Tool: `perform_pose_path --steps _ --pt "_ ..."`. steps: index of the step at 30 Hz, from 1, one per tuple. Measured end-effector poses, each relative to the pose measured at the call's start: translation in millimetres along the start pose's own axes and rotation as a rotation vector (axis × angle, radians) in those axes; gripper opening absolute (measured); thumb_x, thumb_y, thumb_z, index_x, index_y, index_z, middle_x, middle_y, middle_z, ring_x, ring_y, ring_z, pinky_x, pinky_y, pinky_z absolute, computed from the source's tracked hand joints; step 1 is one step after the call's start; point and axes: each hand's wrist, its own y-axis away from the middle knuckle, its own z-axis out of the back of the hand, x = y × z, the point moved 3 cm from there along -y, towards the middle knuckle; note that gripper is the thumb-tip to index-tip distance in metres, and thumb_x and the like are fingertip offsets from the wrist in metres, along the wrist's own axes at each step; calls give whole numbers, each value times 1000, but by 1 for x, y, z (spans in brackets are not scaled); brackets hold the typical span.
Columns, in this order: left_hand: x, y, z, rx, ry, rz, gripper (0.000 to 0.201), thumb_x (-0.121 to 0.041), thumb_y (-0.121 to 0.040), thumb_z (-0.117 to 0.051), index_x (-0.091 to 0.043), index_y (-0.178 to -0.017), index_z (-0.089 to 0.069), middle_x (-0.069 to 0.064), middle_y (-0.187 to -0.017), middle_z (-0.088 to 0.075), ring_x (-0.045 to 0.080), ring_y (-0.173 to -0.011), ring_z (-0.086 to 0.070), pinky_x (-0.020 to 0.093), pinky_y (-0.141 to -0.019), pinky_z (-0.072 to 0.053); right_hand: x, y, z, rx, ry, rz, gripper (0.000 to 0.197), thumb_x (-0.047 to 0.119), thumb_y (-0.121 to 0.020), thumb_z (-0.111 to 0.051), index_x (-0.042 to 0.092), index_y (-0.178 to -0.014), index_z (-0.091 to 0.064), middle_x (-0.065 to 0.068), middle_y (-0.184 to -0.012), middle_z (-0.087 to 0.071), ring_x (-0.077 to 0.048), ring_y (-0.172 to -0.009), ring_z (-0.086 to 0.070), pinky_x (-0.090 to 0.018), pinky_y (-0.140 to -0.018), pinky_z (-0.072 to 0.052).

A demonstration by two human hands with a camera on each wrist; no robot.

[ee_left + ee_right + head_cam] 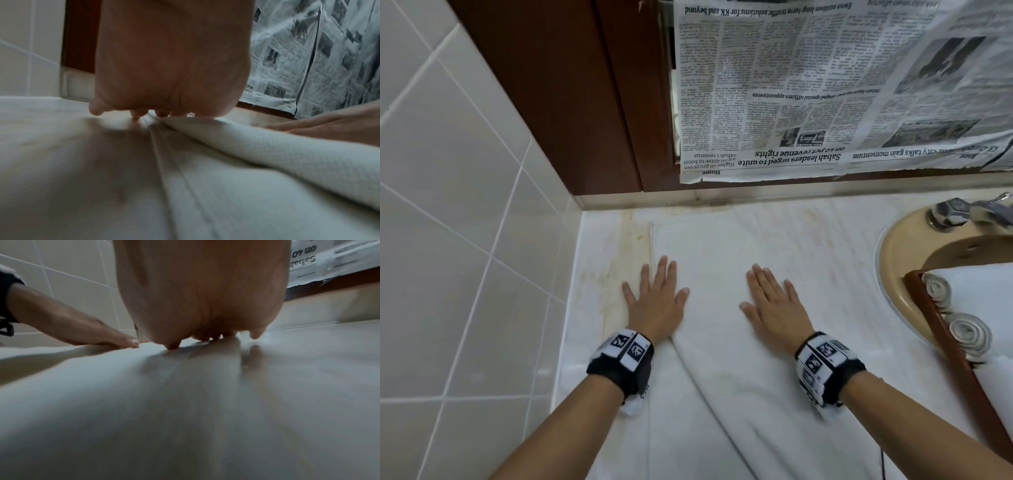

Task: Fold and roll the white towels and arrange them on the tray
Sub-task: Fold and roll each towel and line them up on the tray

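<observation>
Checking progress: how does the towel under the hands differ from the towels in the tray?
The towel under the hands lies spread flat on the counter; the tray towels are tight rolls. The flat towel is pressed by both hands, left and right; the rolls sit untouched in the tray. All are white.

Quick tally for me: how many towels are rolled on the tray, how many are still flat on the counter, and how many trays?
Rolled towels on the tray: 2 (far roll, near roll); more may lie beyond the frame edge
Flat towel on the counter, under both hands: 1
Tray: 1
Total: 4
</observation>
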Motion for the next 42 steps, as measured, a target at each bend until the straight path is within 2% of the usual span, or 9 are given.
perform_pose_path --steps 4,8,16,22,26,32,35,38,42 --pt "-4 0 -3 12 -65 -7 64 -58 -102 -9 -34 -156 17 -16 -160 29 26 -150 25 64 -115 15 -20 24 -3 22 6 -38 66 55 -102 -5 23 -155 18 11 -158 28 -5 -144 26 -38 -121 13" --pt "-18 -8 -3 4 -91 3 65 -59 -101 -7 -34 -155 18 -17 -160 29 26 -149 26 64 -114 16 -38 19 0 12 37 -28 81 64 -85 18 22 -154 19 11 -158 29 -6 -144 26 -36 -118 16" --pt "-57 -42 0 -39 -53 -4 66 -62 -100 -9 -37 -156 16 -20 -160 26 26 -150 24 63 -115 15 -87 -6 16 -15 27 -16 101 73 -70 34 20 -154 17 11 -157 27 -2 -143 24 -36 -120 11" --pt "-65 -39 -1 -90 4 8 62 -60 -101 -14 -41 -157 7 -21 -163 17 27 -152 15 65 -116 10 -97 -14 26 19 9 -14 77 62 -94 0 17 -157 10 6 -162 20 -8 -149 15 -40 -121 10" --pt "-72 -9 -7 -136 13 -20 60 -55 -103 -19 -38 -158 -2 -18 -165 7 24 -153 9 64 -117 7 -76 9 29 -50 -14 19 94 58 -77 13 12 -158 -4 -3 -165 7 -17 -152 6 -42 -120 6" --pt "-70 12 -28 -113 35 42 58 -53 -104 -19 -40 -157 1 -22 -163 13 23 -153 13 64 -117 6 -53 35 7 -33 -77 79 73 54 -97 -3 13 -157 2 1 -163 15 -14 -151 12 -34 -120 9" --pt "-63 14 -30 -133 51 62 57 -51 -105 -16 -41 -157 3 -26 -162 13 21 -153 13 64 -117 5 -65 27 4 -15 -46 56 81 56 -90 8 11 -157 5 -2 -163 17 -15 -151 11 -30 -119 8" --pt "-58 20 -25 -147 92 91 58 -48 -105 -20 -35 -159 -1 -22 -164 7 21 -153 9 64 -118 3 -71 25 13 -8 -117 36 67 46 -103 -14 7 -157 -6 -7 -165 4 -19 -152 1 -34 -122 -1" --pt "-60 36 -26 -182 125 27 57 -45 -104 -34 -31 -157 -19 -10 -166 -9 23 -153 -5 59 -120 -7 -57 65 23 -131 -294 87 70 59 -95 -30 8 -139 -47 -10 -145 -45 -28 -131 -43 -37 -108 -36"
